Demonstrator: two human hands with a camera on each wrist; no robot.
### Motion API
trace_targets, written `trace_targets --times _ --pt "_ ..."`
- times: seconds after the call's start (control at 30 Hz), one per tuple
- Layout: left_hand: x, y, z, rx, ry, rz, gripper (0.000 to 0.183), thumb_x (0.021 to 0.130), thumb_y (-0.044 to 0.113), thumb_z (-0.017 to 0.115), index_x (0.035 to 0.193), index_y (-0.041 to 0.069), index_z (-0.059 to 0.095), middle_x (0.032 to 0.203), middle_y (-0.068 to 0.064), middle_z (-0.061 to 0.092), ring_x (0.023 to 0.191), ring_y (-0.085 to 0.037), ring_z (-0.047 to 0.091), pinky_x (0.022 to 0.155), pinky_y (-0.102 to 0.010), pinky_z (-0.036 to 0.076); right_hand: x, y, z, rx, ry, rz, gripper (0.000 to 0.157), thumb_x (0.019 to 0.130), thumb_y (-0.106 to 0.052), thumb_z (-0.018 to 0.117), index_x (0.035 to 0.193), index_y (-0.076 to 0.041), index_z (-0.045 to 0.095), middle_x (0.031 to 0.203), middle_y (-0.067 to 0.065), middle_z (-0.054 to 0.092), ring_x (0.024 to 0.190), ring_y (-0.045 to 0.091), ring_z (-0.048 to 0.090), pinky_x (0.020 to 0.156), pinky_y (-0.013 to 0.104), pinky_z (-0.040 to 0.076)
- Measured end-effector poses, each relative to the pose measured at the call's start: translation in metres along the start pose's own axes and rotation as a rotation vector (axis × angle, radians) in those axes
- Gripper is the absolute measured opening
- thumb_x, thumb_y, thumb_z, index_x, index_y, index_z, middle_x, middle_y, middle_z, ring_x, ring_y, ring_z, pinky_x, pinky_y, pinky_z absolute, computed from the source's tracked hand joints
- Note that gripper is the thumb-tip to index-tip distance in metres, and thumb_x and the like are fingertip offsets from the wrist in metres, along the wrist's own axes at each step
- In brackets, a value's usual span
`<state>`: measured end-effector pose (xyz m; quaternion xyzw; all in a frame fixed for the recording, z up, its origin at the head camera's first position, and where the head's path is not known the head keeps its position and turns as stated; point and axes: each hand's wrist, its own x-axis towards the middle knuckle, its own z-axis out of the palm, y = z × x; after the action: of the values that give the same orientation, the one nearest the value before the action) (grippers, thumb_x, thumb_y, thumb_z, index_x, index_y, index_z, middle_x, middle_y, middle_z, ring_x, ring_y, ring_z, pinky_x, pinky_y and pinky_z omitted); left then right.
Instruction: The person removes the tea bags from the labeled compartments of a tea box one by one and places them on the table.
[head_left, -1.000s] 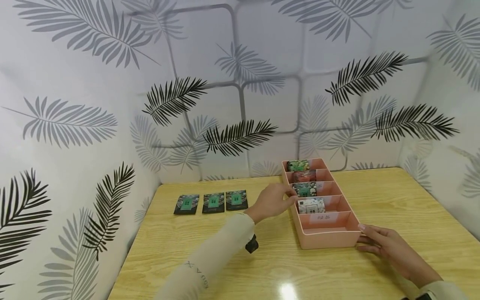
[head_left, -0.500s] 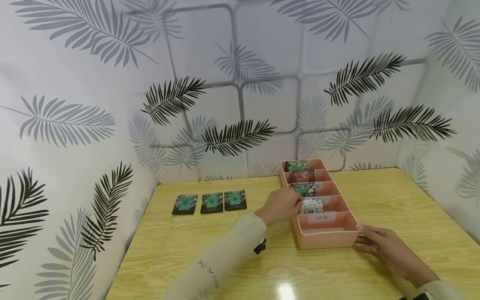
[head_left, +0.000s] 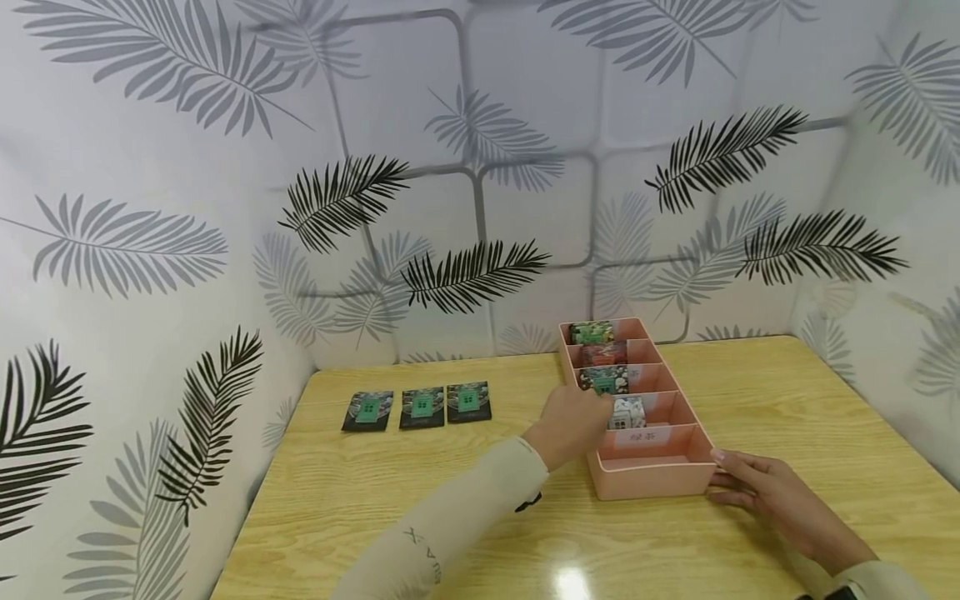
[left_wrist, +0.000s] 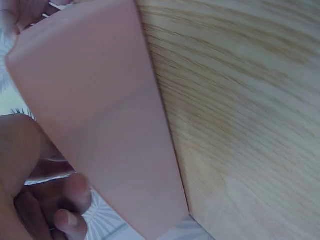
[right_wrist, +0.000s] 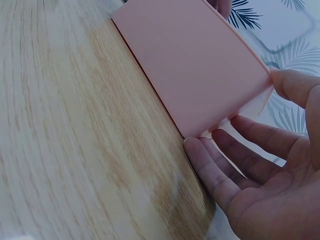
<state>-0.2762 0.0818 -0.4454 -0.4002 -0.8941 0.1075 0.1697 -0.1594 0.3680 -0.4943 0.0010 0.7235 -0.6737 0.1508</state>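
Note:
A long pink divided storage box stands on the table, its compartments in a row running away from me. My left hand reaches over its left rim at the second compartment from the front, beside a white patterned sachet. In the left wrist view its fingers are bent past the rim; whether they pinch the sachet is hidden. My right hand holds the front right corner, thumb at the rim and fingertips along the side and lower corner, as the right wrist view shows.
Three dark sachets with green labels, a left one, a middle one and a right one, lie at the table's back left. Farther compartments hold a dark-and-green sachet, a red one and a green one. A patterned wall stands behind.
My left hand has moved right and slightly forward from the box's left rim to the white sachet, now covering its left part. The right hand stays at the box corner.

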Motion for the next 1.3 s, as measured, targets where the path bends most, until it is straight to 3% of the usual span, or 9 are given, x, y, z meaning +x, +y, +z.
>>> trace_targets --times 0.1,0.23,0.43,0.53,0.63,0.83,1.13,1.3 --pt "0.002 0.002 -0.003 -0.027 -0.023 -0.023 0.015 0.103 0.029 0.061 0.104 0.021 0.074 0.067 0.005 0.063 0.05 -0.008 0.049 0.038 -0.03 0.037 0.001 -0.001 0.001 -0.003 0.005 0.001 0.073 0.113 -0.036 0.043 0.15 0.024 0.021 0.127 0.004 0.066 0.111 0.011 0.068 0.097 0.037 0.054" --pt "0.005 0.0 -0.001 -0.14 -0.066 -0.065 0.013 0.101 0.03 0.063 0.105 0.02 0.069 0.064 0.004 0.058 0.05 -0.009 0.048 0.039 -0.029 0.037 0.001 0.0 0.001 -0.002 0.015 0.015 0.075 0.113 -0.037 0.043 0.15 0.024 0.021 0.127 0.005 0.066 0.11 0.012 0.068 0.097 0.038 0.053" --pt "0.005 -0.008 0.003 -0.437 -0.054 -0.117 0.019 0.103 0.021 0.06 0.118 0.018 0.072 0.061 0.007 0.057 0.044 -0.006 0.037 0.04 -0.024 0.03 0.001 0.001 0.001 0.004 0.018 0.016 0.075 0.112 -0.037 0.044 0.149 0.025 0.022 0.127 0.006 0.066 0.11 0.012 0.069 0.097 0.038 0.053" --pt "0.004 -0.013 0.004 -0.584 -0.03 -0.138 0.023 0.104 0.017 0.059 0.123 0.018 0.072 0.068 0.009 0.064 0.044 -0.006 0.037 0.041 -0.023 0.028 0.001 0.002 0.001 0.005 0.016 0.007 0.075 0.113 -0.037 0.043 0.149 0.025 0.022 0.127 0.005 0.066 0.11 0.012 0.068 0.097 0.038 0.053" --pt "0.004 -0.016 0.004 -0.663 -0.007 -0.142 0.021 0.104 0.016 0.061 0.121 0.017 0.074 0.082 0.011 0.07 0.049 -0.003 0.046 0.044 -0.021 0.034 0.002 0.002 0.001 0.005 0.015 0.001 0.074 0.113 -0.036 0.042 0.149 0.025 0.022 0.127 0.004 0.066 0.11 0.011 0.068 0.097 0.038 0.053" --pt "0.005 -0.015 0.004 -0.703 -0.01 -0.124 0.015 0.101 0.024 0.07 0.111 0.018 0.079 0.092 0.01 0.074 0.064 0.004 0.056 0.055 -0.017 0.045 0.001 0.001 0.001 0.002 0.013 -0.005 0.074 0.113 -0.036 0.042 0.15 0.025 0.02 0.128 0.004 0.065 0.11 0.011 0.068 0.097 0.038 0.054" --pt "0.004 -0.009 0.001 -0.661 0.015 -0.122 0.016 0.103 0.028 0.066 0.103 0.021 0.08 0.085 0.014 0.071 0.058 0.004 0.052 0.052 -0.016 0.042 0.0 0.0 0.0 -0.006 0.01 -0.002 0.073 0.113 -0.036 0.043 0.15 0.024 0.024 0.126 0.002 0.066 0.11 0.011 0.068 0.097 0.036 0.054" --pt "0.003 -0.008 0.005 -0.621 0.063 -0.108 0.015 0.104 0.028 0.065 0.102 0.022 0.078 0.082 0.015 0.068 0.058 0.002 0.049 0.052 -0.017 0.039 0.0 0.001 0.0 -0.007 0.009 -0.005 0.072 0.113 -0.035 0.042 0.15 0.024 0.024 0.128 0.002 0.065 0.111 0.01 0.068 0.097 0.037 0.054"
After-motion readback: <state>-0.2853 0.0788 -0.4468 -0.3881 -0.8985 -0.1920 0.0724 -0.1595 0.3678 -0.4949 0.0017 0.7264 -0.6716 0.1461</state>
